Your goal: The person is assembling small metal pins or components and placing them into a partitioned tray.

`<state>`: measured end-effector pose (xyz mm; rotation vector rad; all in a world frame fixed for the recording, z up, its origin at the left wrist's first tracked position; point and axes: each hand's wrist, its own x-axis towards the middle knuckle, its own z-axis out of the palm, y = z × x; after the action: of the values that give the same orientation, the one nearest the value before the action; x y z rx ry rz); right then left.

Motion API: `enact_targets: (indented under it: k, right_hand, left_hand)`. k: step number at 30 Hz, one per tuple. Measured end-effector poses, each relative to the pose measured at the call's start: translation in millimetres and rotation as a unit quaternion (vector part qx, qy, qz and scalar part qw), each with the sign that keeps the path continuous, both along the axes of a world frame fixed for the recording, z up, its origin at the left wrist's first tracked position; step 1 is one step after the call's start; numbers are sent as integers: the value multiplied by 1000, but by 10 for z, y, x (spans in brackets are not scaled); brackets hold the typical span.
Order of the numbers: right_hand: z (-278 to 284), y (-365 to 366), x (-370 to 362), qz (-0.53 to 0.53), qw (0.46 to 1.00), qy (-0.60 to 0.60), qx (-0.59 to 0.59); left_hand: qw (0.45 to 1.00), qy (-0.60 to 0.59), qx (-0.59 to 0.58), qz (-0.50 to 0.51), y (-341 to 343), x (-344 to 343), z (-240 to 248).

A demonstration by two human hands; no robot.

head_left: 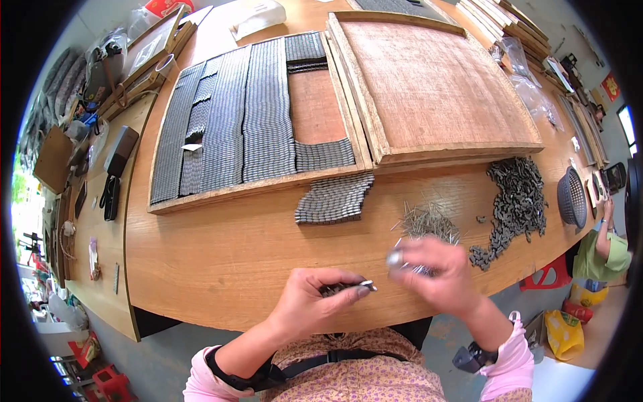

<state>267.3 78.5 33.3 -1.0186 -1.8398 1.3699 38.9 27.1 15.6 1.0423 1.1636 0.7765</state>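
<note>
My left hand (315, 299) is closed in a pinch around a short stack of small dark metal chain links (331, 289), whose silvery end pokes out past the thumb. To its right, my right hand (435, 271) is blurred by motion, its fingers curled. Thin metal pins (424, 270) show between its fingers and palm. Just beyond that hand lies a loose heap of similar thin pins (429, 220). A larger pile of dark metal links (516, 201) spreads to the right. Ahead of my left hand, a joined strip of links (335, 199) rests against the tray's front edge.
A wooden tray (261, 181) holds rows of joined chain strips (224, 114). Beside it lies a bare wooden board with a raised frame (435, 80). A grey plastic basket (571, 197) stands at the table's right edge. Another person (603, 251) is at the far right.
</note>
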Motion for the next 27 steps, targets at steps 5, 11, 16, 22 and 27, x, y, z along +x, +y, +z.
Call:
enact_targets:
  k: [5, 11, 16, 22, 27]
  right_hand:
    - [-155, 130, -25, 24, 875, -341, 343]
    - [-179, -358, -68, 159, 900, -267, 305]
    - [-385, -658, -1, 205, 876, -213, 382]
    - [-358, -697, -102, 101, 954, -121, 257]
    - [-274, -343, -214, -15, 993, -76, 94]
  left_hand:
    - [973, 167, 156, 36, 26, -102, 18]
    - [938, 272, 214, 35, -37, -140, -105]
    - [914, 294, 277, 37, -38, -119, -105]
    - [885, 311, 343, 44, -47, -98, -177]
    - [876, 331, 350, 34, -63, -122, -181]
